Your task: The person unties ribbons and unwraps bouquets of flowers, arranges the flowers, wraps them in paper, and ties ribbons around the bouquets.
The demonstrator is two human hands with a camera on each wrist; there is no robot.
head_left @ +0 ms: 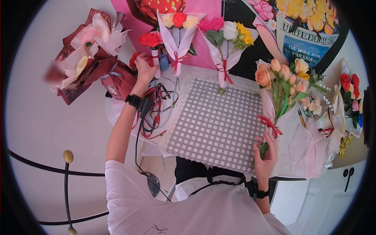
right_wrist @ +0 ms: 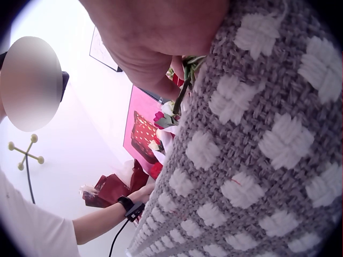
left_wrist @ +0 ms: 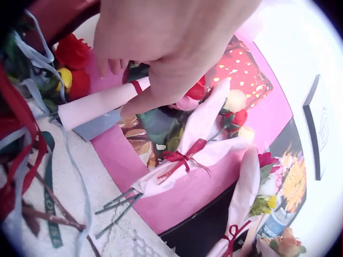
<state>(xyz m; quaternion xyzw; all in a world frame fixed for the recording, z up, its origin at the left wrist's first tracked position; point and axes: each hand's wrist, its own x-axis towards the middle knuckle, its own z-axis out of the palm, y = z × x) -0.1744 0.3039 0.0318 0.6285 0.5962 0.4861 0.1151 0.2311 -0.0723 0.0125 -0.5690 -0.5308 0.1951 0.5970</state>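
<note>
In the head view my left hand (head_left: 145,70) is over a red rose at the back left, beside a pink-wrapped single rose (head_left: 150,39). The left wrist view has the hand (left_wrist: 161,48) above the pink wrap (left_wrist: 96,104), thumb and fingers apart on either side; whether it touches is unclear. My right hand (head_left: 268,156) holds the lower stems (head_left: 263,149) of a peach rose bouquet (head_left: 277,84) with a red bow, at the cushion's right edge. The right wrist view shows fingers bent around green stems (right_wrist: 185,88).
A grey-and-white checked cushion (head_left: 215,121) lies in the middle. Left of it are tangled ribbons (head_left: 154,113) and a dark red bouquet (head_left: 117,80). Two wrapped bouquets (head_left: 177,51) (head_left: 224,64) stand behind. Scissors (head_left: 301,117), pink wrapping (head_left: 311,147) and more flowers are at right.
</note>
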